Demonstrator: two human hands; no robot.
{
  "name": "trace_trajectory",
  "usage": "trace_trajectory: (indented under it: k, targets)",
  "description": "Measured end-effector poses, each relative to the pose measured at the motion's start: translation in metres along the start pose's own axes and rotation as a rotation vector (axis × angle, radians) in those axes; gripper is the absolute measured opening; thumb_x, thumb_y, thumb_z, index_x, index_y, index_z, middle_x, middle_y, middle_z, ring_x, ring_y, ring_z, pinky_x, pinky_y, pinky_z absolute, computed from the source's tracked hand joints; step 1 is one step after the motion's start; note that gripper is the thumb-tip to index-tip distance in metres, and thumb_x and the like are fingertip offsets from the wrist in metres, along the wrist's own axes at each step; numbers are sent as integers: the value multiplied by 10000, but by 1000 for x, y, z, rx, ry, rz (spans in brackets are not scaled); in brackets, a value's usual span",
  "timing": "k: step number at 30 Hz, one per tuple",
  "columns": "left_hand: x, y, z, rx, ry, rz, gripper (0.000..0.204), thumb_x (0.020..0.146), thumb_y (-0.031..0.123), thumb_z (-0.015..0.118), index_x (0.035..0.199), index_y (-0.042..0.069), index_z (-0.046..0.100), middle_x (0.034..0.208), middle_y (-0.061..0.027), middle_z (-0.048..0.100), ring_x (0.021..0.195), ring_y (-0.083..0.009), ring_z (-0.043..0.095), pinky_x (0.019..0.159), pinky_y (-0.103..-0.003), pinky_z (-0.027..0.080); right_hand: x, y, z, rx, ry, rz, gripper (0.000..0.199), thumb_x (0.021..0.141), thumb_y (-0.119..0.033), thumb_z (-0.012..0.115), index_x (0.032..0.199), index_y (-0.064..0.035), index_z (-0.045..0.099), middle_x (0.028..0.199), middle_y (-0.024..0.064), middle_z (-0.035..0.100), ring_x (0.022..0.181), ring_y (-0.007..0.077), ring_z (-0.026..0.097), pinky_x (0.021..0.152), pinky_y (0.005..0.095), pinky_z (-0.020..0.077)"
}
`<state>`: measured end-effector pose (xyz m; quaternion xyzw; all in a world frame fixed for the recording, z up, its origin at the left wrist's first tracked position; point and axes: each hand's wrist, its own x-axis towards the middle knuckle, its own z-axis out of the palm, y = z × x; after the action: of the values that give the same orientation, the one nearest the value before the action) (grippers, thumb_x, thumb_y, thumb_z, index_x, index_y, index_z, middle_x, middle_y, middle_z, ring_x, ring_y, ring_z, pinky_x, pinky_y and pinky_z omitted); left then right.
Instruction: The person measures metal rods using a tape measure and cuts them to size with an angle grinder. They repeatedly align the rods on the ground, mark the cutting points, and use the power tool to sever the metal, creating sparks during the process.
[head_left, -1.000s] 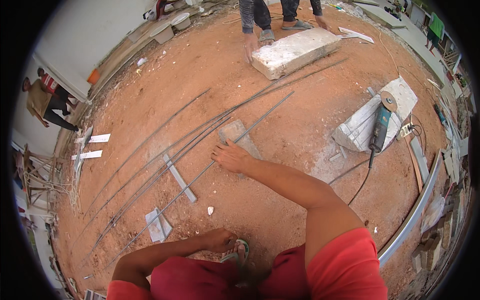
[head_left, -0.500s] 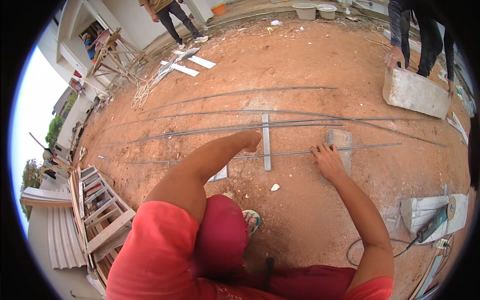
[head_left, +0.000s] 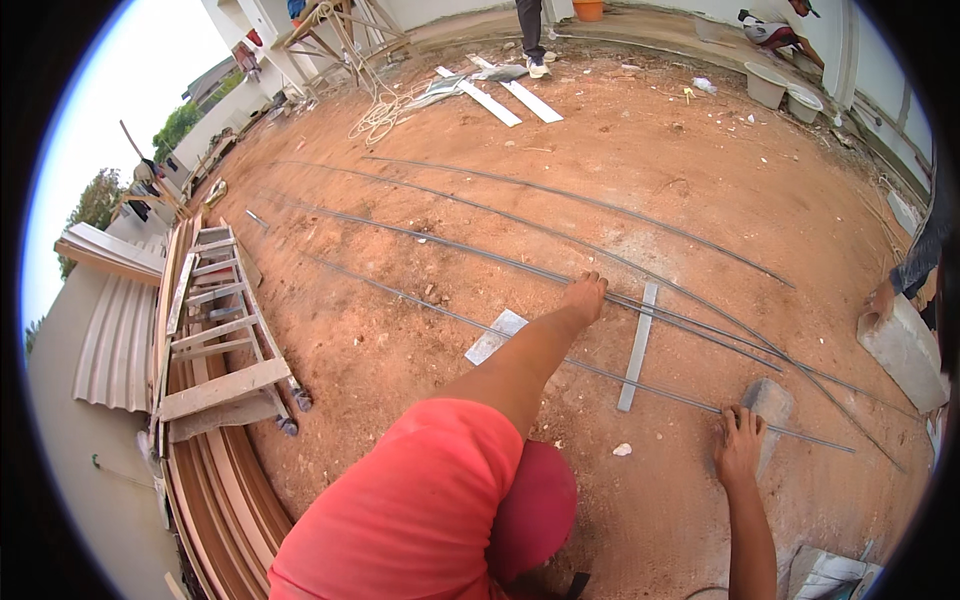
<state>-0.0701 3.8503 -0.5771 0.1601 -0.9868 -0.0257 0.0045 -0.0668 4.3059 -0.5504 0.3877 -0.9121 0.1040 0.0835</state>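
Several long thin steel rods (head_left: 480, 250) lie across the red dirt. My left hand (head_left: 585, 296) reaches far forward and is curled down on the rods where they bunch together, just left of a flat grey metal strip (head_left: 637, 348) that lies across them. My right hand (head_left: 740, 440) rests flat, fingers apart, on the nearest rod, beside a flat grey stone (head_left: 772, 398). A pale flat piece (head_left: 494, 337) lies under my left forearm.
A wooden ladder (head_left: 225, 330) and stacked boards lie at the left beside corrugated sheets (head_left: 110, 345). At the right, another person's hand (head_left: 880, 300) is on a concrete block (head_left: 905, 352). White planks (head_left: 500, 100), coiled rope (head_left: 380, 115) and buckets (head_left: 765, 85) lie far off.
The view has swung left over the second. My left arm has stretched forward onto the rods; my right hand stays on the rod by the stone.
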Motion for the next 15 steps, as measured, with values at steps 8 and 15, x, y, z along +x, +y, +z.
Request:
trace_trajectory:
  k: [8, 15]
  targets:
    - [26, -41, 12, -130, -26, 212, 190, 918, 164, 696, 1063, 43, 687, 1148, -167, 685, 1166, -358, 636, 957, -473, 527, 3, -10, 1, 30, 58, -1, 253, 948, -128, 662, 1164, 0, 633, 1237, 156, 601, 1203, 336, 539, 1114, 543, 345]
    - [29, -65, 20, -387, 79, 299, 157, 883, 154, 740, 894, 15, 668, 1044, -201, 681, 1100, -402, 642, 892, -491, 521, 8, -13, -3, 46, 29, -9, 248, 969, -113, 643, 1186, 6, 635, 1233, 168, 603, 1185, 350, 550, 1117, 549, 352]
